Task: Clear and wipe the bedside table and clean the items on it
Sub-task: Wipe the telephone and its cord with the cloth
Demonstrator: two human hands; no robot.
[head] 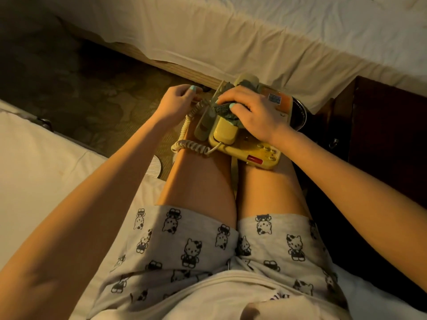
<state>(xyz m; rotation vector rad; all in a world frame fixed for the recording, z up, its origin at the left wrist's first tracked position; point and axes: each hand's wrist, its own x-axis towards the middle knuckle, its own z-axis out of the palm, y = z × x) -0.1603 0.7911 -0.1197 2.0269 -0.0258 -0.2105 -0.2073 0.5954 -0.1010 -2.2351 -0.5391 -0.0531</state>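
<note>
A yellowed corded telephone [249, 148] lies across my knees, its handset [204, 125] in the cradle on the left side. My right hand [251, 112] presses a grey-green cloth [227, 113] onto the phone's upper part, fingers curled round the cloth. My left hand [178, 100] pinches the coiled cord [189, 144] near the handset's far end. The dark wooden bedside table [388, 125] stands to the right of my knees.
I sit on a bed with white sheets [46, 172]. A second bed with white linen [254, 42] lies across a narrow strip of patterned carpet [92, 93]. A dark round object [300, 114] shows behind the phone, and a white slipper [153, 166] lies on the floor.
</note>
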